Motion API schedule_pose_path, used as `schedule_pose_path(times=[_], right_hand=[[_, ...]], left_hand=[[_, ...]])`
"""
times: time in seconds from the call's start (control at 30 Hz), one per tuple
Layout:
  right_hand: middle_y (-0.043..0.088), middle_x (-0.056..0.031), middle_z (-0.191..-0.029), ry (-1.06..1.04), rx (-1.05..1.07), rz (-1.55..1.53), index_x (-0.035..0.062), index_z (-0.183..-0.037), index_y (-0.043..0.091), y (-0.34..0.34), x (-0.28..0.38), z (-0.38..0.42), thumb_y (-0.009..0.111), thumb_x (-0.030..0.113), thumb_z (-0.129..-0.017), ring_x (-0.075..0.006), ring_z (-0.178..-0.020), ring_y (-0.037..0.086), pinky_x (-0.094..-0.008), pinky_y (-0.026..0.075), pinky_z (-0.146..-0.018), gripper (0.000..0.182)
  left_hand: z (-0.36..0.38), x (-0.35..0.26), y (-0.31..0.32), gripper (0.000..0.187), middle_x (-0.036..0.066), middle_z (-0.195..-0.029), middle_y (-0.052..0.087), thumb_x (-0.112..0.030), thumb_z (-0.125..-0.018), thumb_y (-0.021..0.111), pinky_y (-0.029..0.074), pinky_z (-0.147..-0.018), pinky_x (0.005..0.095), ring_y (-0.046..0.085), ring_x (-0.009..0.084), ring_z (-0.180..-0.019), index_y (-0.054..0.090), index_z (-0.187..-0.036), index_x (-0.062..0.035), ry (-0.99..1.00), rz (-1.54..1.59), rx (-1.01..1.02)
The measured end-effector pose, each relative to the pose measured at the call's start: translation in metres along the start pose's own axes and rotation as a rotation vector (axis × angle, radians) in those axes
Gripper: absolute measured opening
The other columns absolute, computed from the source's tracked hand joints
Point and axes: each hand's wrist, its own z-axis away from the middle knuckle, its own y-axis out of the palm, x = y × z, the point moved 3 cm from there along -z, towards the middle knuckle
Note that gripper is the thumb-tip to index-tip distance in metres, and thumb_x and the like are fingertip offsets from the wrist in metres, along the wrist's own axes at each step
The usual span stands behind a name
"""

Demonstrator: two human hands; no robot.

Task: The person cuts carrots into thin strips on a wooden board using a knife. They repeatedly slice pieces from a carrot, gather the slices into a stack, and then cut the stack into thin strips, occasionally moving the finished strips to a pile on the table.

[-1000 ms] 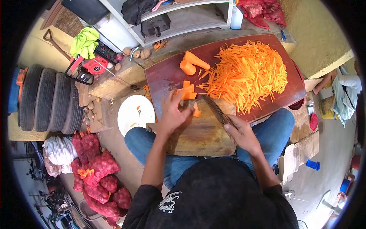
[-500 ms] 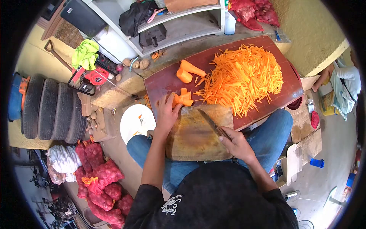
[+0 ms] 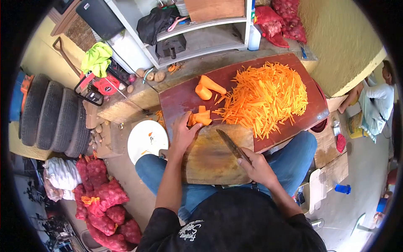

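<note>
My left hand [image 3: 183,133] is at the upper left corner of the wooden cutting board [image 3: 216,155], its fingers against short carrot chunks [image 3: 200,116]. The knife [image 3: 230,142] is in my right hand [image 3: 257,168], blade pointing up and left over the board. Beyond the chunks lie two larger peeled carrot pieces [image 3: 204,92] on the dark red table [image 3: 180,98]. A big heap of carrot sticks [image 3: 268,96] covers the table's right part.
A white round container [image 3: 147,140] with orange scraps stands left of my leg. Red mesh sacks [image 3: 105,201] and tires [image 3: 52,117] are farther left. A metal shelf [image 3: 201,40] stands behind the table. Another person [image 3: 373,98] sits at the far right.
The view has shifted, so the table and board appear slightly lower. My left hand stays by the carrot chunks, and my right hand still holds the knife above the board.
</note>
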Motion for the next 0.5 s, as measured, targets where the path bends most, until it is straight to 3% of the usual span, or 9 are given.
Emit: schedule_pose_path(times=[0.07, 0.17, 0.27, 0.5], right_hand=[[0.073, -0.0203, -0.099, 0.010, 0.013, 0.050, -0.0051, -0.143, 0.064, -0.001, 0.002, 0.000, 0.071, 0.011, -0.108, -0.0205, -0.089, 0.069, -0.0386, 0.059, -0.087, 0.040], [0.074, -0.0239, -0.099, 0.061, 0.029, 0.198, -0.0031, -0.141, 0.064, -0.004, 0.007, -0.003, 0.073, 0.012, -0.106, -0.0334, -0.088, 0.075, -0.0423, 0.060, -0.085, 0.040], [0.075, -0.0323, -0.102, 0.046, 0.012, 0.330, 0.0048, -0.143, 0.063, -0.003, 0.010, -0.006, 0.074, 0.020, -0.105, -0.0560, -0.101, 0.073, -0.0593, 0.060, -0.084, 0.042], [0.076, -0.0307, -0.096, 0.015, 0.025, 0.457, 0.0042, -0.141, 0.061, 0.016, 0.023, 0.001, 0.075, 0.019, -0.103, -0.0542, -0.097, 0.075, -0.0605, 0.060, -0.079, 0.043]], left_hand=[[0.002, -0.009, -0.003, 0.068, 0.019, -0.127, 0.072, -0.039, -0.089, 0.093, 0.041, -0.107, 0.0557, 0.067, 0.0380, -0.121, 0.072, -0.143, -0.0017, 0.015, -0.082, -0.010], [0.000, -0.018, -0.003, 0.067, 0.017, -0.128, 0.069, -0.040, -0.089, 0.092, 0.039, -0.107, 0.0569, 0.064, 0.0373, -0.125, 0.073, -0.142, -0.0033, 0.085, -0.176, -0.049], [-0.005, -0.020, 0.001, 0.060, 0.015, -0.128, 0.066, -0.038, -0.088, 0.091, 0.040, -0.107, 0.0576, 0.060, 0.0366, -0.128, 0.076, -0.136, -0.0044, 0.168, -0.188, -0.080], [-0.008, -0.022, 0.009, 0.045, 0.014, -0.127, 0.067, -0.031, -0.088, 0.091, 0.039, -0.109, 0.0587, 0.060, 0.0358, -0.127, 0.080, -0.122, -0.0042, 0.198, -0.195, -0.069]])
